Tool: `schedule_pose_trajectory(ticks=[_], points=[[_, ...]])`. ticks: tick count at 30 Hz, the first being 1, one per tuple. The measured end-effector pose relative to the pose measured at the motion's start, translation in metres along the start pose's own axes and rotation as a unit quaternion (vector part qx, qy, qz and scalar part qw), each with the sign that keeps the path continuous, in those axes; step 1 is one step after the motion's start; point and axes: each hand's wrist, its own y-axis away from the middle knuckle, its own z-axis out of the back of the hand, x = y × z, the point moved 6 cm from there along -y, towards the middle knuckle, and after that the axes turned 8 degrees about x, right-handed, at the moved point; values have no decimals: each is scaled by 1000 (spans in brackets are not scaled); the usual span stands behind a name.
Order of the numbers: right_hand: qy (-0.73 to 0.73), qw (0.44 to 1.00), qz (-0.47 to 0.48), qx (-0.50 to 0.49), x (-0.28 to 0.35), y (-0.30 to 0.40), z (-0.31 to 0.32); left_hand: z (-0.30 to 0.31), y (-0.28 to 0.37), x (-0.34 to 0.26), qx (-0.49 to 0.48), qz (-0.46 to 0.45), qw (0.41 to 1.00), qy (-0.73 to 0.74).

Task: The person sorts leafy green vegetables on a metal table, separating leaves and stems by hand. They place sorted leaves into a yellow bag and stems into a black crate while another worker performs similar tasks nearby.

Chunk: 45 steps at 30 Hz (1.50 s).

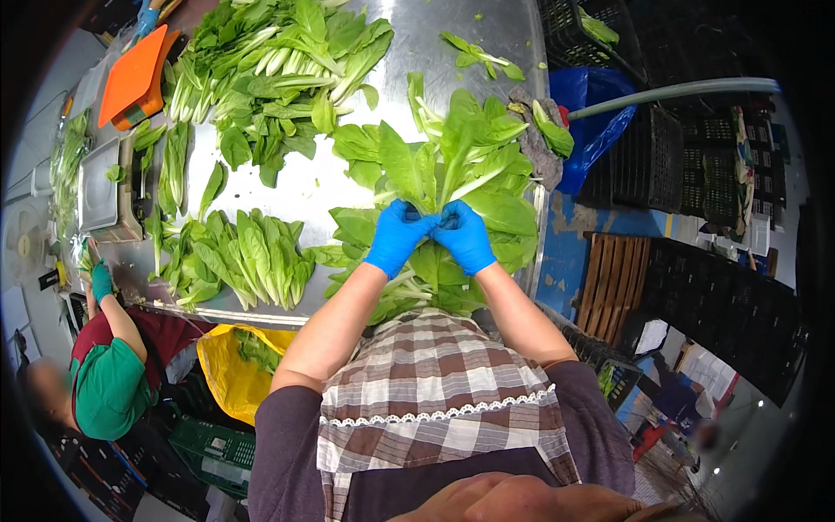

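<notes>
Both my hands wear blue gloves and meet in front of me above a steel table [306, 173]. My left hand [399, 236] and my right hand [464, 236] pinch the base of one leafy green plant [427, 173] between them. Its long leaves fan out away from me. Beneath and around my hands lies a wide heap of loose leafy greens [502, 212], reaching to the table's right edge. The fingertips partly hide the stem end, so the exact grip of each finger is hard to see.
More greens [287, 72] are piled at the far left, with a row of bunches [241, 258] nearer. An orange tray [134, 75] and a weighing scale [101, 186] stand left. A co-worker [107, 365] stands by a yellow bag [241, 372]. Black crates [646, 156] are stacked right.
</notes>
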Motion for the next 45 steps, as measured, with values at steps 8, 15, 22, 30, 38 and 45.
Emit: schedule_pose_trajectory(ticks=[8, 15, 22, 30, 38, 45], points=[[-161, 986, 29, 24, -10, 1, -5, 13, -6, 10, -15, -4, 996, 93], [-462, 882, -81, -45, -16, -16, -15, 51, -3, 4, -109, -35, 964, 240], [106, 993, 1, 45, 36, -95, -29, 118, 61, -16, -164, -60, 979, 108], [277, 959, 34, 44, 52, -158, -30, 207, 170, -34, -355, -15, 814, -460], [-375, 927, 17, -17, 63, -213, -23, 151, 118, -83, -310, -185, 805, -471], [-167, 977, -123, -40, 86, -274, -99, 145, 28, -63, -204, -198, 888, -360]])
